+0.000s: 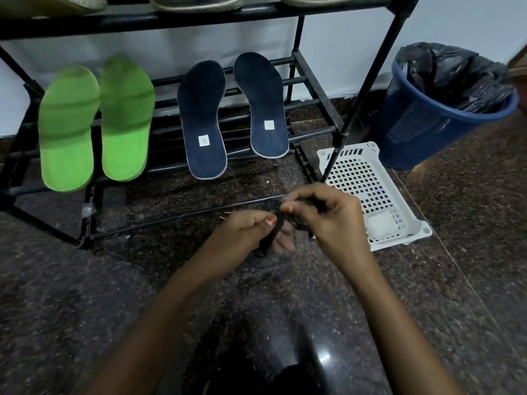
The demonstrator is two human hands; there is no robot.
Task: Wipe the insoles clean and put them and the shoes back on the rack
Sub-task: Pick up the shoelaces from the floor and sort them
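Nearest, over the dark floor [85, 280], the left hand [251, 232] and right hand [328, 218] each close their grip, thumb against fingers, on a small black strip [272, 238], perhaps a strap or cloth. Beyond, the green insoles [68, 129] and navy insoles [204, 121] lean on the lower rails of the rack [114, 22], with shoes [196, 2] above. A white basket [370, 195] lies to the right.

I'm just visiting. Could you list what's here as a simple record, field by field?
Furniture: black rack, two shelves in view
Lower shelf: green insoles left, navy insoles right, both pairs lying across the bars
Top shelf: shoes, only soles visible
Hands: left hand and right hand both hold a small black item; unclear what it is
Floor: white basket holding a white lump; blue bin with black liner
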